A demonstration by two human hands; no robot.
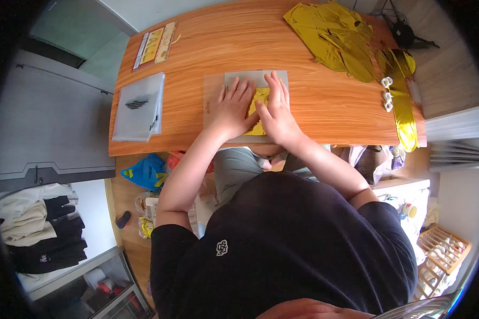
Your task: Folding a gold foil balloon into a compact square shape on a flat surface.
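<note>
at the far left of the desk [314,114] lies a translucent plastic pouch [139,106] with a dark mark on it, and behind it, near the back edge, a narrow strip of yellow stickers [155,45]. in the middle, the left hand [233,109] presses flat on a clear plastic sheet [213,101], its grip released, fingers spread and holding nothing. just beside it, between the two hands, a small piece of gold foil [259,106] lies under or on the sheet; i cannot tell which. the right hand [277,111] is also flat and open, fingers together, touching the foil piece. i judge that the step in hand is smoothing the foil piece flat against the sheet. the next move calls for even pressure from both palms, so that the thin foil does not wrinkle or slide. farther right lies a heap of gold foil shapes [335,37], then small white tape rolls [387,95] on a long gold foil strip [402,106].
</note>
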